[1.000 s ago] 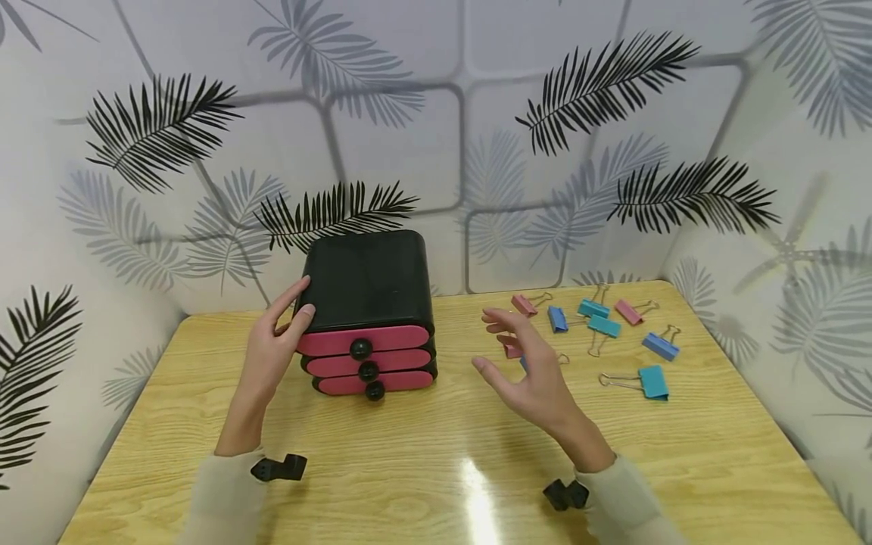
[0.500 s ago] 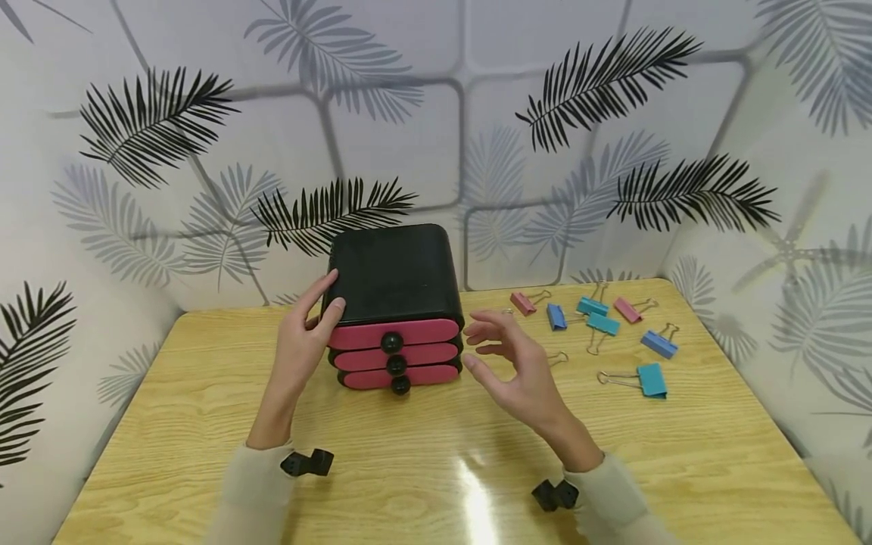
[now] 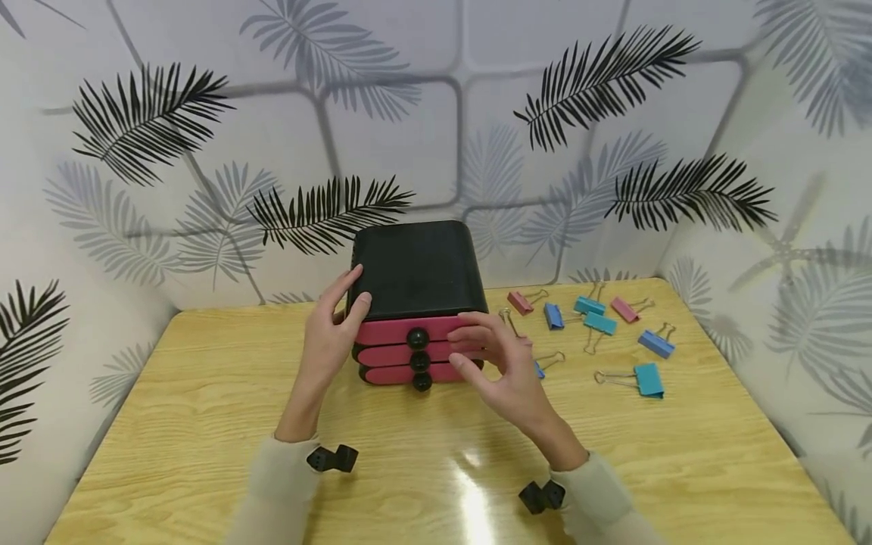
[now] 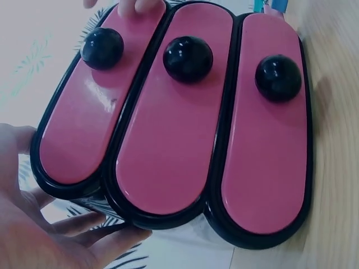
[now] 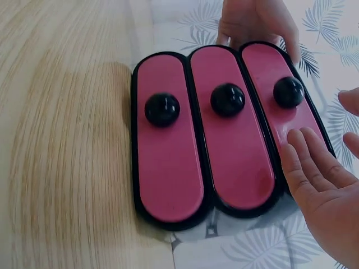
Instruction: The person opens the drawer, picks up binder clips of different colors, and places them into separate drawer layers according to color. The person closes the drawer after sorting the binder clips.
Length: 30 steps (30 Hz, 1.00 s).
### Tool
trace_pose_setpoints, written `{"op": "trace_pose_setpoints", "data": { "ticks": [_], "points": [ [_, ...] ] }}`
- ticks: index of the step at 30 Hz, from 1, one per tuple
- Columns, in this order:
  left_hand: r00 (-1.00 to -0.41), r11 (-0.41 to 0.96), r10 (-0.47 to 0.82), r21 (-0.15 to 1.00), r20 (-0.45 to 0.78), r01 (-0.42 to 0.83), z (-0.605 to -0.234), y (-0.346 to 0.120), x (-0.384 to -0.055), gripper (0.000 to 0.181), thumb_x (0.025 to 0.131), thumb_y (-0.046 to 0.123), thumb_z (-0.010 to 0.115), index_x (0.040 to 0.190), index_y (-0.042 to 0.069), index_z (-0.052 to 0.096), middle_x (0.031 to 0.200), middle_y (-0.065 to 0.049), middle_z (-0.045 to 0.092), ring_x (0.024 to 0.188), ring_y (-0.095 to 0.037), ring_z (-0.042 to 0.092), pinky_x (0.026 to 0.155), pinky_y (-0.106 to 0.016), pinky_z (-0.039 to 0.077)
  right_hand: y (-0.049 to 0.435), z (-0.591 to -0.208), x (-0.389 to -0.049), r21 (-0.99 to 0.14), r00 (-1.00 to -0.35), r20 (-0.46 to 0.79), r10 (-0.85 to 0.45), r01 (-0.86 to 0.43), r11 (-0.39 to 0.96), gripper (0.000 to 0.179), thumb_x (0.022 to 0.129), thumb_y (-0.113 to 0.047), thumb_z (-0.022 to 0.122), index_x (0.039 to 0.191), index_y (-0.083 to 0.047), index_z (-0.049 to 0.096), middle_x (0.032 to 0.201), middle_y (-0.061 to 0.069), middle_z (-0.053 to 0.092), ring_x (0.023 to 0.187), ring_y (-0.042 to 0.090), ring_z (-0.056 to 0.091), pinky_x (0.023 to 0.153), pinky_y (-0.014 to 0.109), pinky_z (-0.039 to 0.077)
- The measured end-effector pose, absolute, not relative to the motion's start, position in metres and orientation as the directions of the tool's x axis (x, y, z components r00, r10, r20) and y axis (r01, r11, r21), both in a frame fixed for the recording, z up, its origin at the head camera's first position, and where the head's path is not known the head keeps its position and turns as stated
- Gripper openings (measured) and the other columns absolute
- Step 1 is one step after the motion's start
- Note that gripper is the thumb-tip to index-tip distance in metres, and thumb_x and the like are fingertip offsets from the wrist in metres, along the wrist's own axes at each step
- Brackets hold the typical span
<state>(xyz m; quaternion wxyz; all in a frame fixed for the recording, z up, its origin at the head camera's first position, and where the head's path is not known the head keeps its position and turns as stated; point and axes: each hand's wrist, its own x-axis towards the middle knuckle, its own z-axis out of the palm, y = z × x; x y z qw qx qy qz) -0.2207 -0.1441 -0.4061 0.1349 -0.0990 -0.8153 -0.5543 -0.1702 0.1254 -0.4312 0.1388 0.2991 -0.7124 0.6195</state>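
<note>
One spread left hand [image 3: 325, 333] against left side of black cabinet [image 3: 417, 265], thumb at top edge. Cabinet on wooden table [image 3: 204, 424] near back wall [image 3: 504, 113], three pink drawers [image 3: 384, 331] closed. Right hand [image 3: 507, 371], thumb and fingers wide apart, grips nothing before drawers' right end; touch unclear. Farther right, scattered binder clips [image 3: 600, 323]. Step looks like positioning cabinet; next move likely calls for even contact on both sides.

The wood-grain worktop [image 3: 170, 424] bears a three-drawer cabinet [image 3: 418, 299] between the left grip [image 3: 330, 329] and right grip [image 3: 511, 367]. Binder clips [image 3: 601, 324] lie scattered to the right grip's right.
</note>
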Motion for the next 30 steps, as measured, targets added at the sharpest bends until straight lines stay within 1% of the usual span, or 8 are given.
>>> {"op": "trace_pose_setpoints", "data": {
  "ticks": [5, 7, 12, 18, 21, 25, 27, 30],
  "points": [
    [-0.95, 0.359, 0.02, 0.885, 0.311, 0.298, -0.407, -0.133, -0.222, 0.051, 0.106, 0.038, 0.056, 0.155, 0.027, 0.049, 0.164, -0.005, 0.034, 0.151, -0.022, 0.031, 0.115, -0.052, 0.035, 0.119, -0.431, -0.173, -0.816, -0.809, 0.54, -0.234, -0.571, 0.093, 0.048, 0.096, -0.004, 0.071, 0.141, -0.014, 0.056, 0.118, 0.009, 0.072, 0.105, 0.023, 0.071, 0.088, 0.037, 0.057],
    [-0.952, 0.354, 0.02, 0.888, 0.307, 0.294, -0.407, -0.132, -0.222, 0.051, 0.106, 0.038, 0.055, 0.155, 0.027, 0.048, 0.164, -0.004, 0.033, 0.151, -0.021, 0.031, 0.115, -0.052, 0.035, 0.116, -0.433, -0.173, -0.823, -0.82, 0.529, -0.218, -0.558, 0.102, 0.047, 0.095, -0.005, 0.072, 0.139, -0.015, 0.058, 0.115, 0.008, 0.073, 0.102, 0.021, 0.072, 0.086, 0.039, 0.058],
    [-0.953, 0.348, 0.031, 0.891, 0.301, 0.292, -0.409, -0.135, -0.22, 0.052, 0.107, 0.035, 0.053, 0.157, 0.024, 0.046, 0.165, -0.003, 0.031, 0.152, -0.022, 0.029, 0.116, -0.052, 0.034, 0.108, -0.437, -0.176, -0.846, -0.838, 0.506, -0.201, -0.528, 0.073, 0.044, 0.095, -0.003, 0.072, 0.137, -0.013, 0.061, 0.111, 0.011, 0.075, 0.098, 0.024, 0.074, 0.082, 0.04, 0.06],
    [-0.955, 0.351, 0.052, 0.89, 0.292, 0.291, -0.409, -0.139, -0.219, 0.053, 0.108, 0.035, 0.052, 0.159, 0.025, 0.043, 0.167, -0.007, 0.028, 0.153, -0.022, 0.025, 0.117, -0.054, 0.032, 0.104, -0.438, -0.177, -0.853, -0.847, 0.491, -0.206, -0.515, 0.083, 0.043, 0.095, -0.006, 0.073, 0.136, -0.015, 0.061, 0.109, 0.007, 0.075, 0.097, 0.022, 0.073, 0.081, 0.039, 0.06],
    [-0.955, 0.344, 0.056, 0.892, 0.292, 0.293, -0.409, -0.141, -0.218, 0.053, 0.108, 0.036, 0.052, 0.158, 0.026, 0.043, 0.167, -0.006, 0.029, 0.153, -0.022, 0.025, 0.116, -0.055, 0.032, 0.102, -0.438, -0.177, -0.857, -0.849, 0.487, -0.203, -0.51, 0.077, 0.042, 0.095, -0.006, 0.073, 0.134, -0.015, 0.062, 0.109, 0.008, 0.075, 0.098, 0.022, 0.073, 0.082, 0.038, 0.06],
    [-0.953, 0.335, 0.059, 0.894, 0.297, 0.299, -0.408, -0.142, -0.219, 0.052, 0.108, 0.037, 0.052, 0.158, 0.027, 0.043, 0.166, -0.003, 0.03, 0.153, -0.021, 0.026, 0.116, -0.054, 0.033, 0.098, -0.439, -0.178, -0.863, -0.853, 0.487, -0.19, -0.504, 0.049, 0.037, 0.094, -0.005, 0.074, 0.129, -0.011, 0.065, 0.11, 0.01, 0.075, 0.099, 0.024, 0.074, 0.084, 0.037, 0.059],
    [-0.955, 0.326, 0.062, 0.898, 0.291, 0.295, -0.407, -0.141, -0.22, 0.052, 0.108, 0.036, 0.053, 0.158, 0.026, 0.043, 0.166, -0.003, 0.03, 0.153, -0.02, 0.026, 0.116, -0.053, 0.033, 0.095, -0.44, -0.179, -0.867, -0.855, 0.482, -0.189, -0.497, 0.037, 0.035, 0.094, -0.006, 0.074, 0.128, -0.01, 0.066, 0.109, 0.01, 0.075, 0.098, 0.024, 0.074, 0.084, 0.036, 0.059],
    [-0.959, 0.3, 0.071, 0.911, 0.275, 0.284, -0.407, -0.141, -0.221, 0.053, 0.108, 0.03, 0.053, 0.159, 0.021, 0.042, 0.167, -0.007, 0.028, 0.153, -0.023, 0.025, 0.117, -0.052, 0.032, 0.092, -0.441, -0.179, -0.878, -0.864, 0.466, -0.19, -0.479, 0.023, 0.035, 0.094, -0.006, 0.075, 0.127, -0.01, 0.068, 0.107, 0.01, 0.076, 0.097, 0.025, 0.074, 0.085, 0.036, 0.059]
  ]
}}
